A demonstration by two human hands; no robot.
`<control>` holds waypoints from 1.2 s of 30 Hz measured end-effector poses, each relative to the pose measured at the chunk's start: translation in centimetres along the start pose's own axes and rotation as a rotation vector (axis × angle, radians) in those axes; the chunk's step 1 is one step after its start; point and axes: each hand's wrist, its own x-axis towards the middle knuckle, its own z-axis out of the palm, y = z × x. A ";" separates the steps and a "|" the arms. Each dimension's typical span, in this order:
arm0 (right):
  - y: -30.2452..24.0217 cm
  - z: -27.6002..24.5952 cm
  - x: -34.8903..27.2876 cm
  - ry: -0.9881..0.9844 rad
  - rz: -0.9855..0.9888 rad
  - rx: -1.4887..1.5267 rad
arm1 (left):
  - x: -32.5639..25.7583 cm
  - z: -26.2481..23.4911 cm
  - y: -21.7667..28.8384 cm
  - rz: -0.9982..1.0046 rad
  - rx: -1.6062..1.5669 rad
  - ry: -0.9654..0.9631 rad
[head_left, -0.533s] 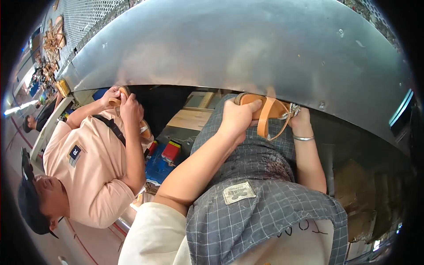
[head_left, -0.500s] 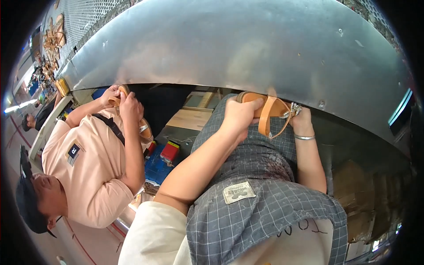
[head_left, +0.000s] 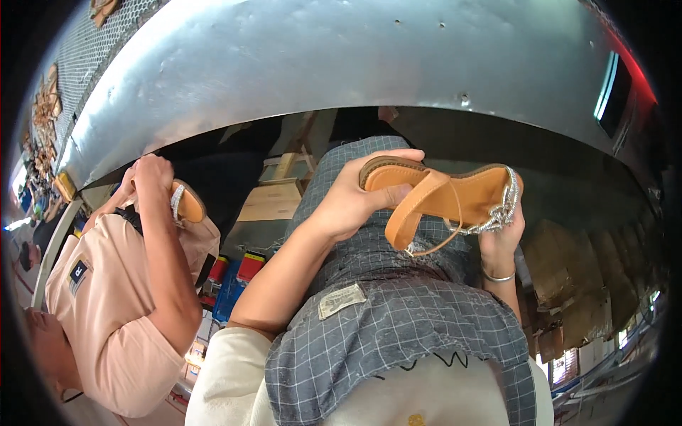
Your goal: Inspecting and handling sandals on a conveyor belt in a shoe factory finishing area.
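A tan sandal (head_left: 465, 195) with a silver braided toe strap is held sideways over my lap, its insole facing me. My left hand (head_left: 362, 193) grips the heel end, thumb on the insole and fingers behind the sole. At the toe end, my right hand (head_left: 506, 231) is closed round the sandal; its fingers are mostly hidden behind the sole and strap. The tan ankle strap (head_left: 405, 220) hangs in a loop toward me, its buckle at the lower end. A grey checked apron (head_left: 398, 326) covers my lap below the sandal.
A shiny metal work surface (head_left: 341, 64) curves across the top. On the left, a co-worker in a pink shirt (head_left: 121, 305) handles another silver-strapped sandal (head_left: 189, 206). Red boxes (head_left: 251, 265) stand in a blue crate between us. Cardboard boxes (head_left: 568, 277) are at right.
The sandal has come back from the metal edge toward me and right, its insole and silver strap now turned more into view. The co-worker's hands and sandal have shifted too.
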 end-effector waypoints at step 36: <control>1.7 -1.4 -7.1 -0.499 0.426 -0.719 | 5.5 2.5 -2.7 0.079 -0.209 -0.047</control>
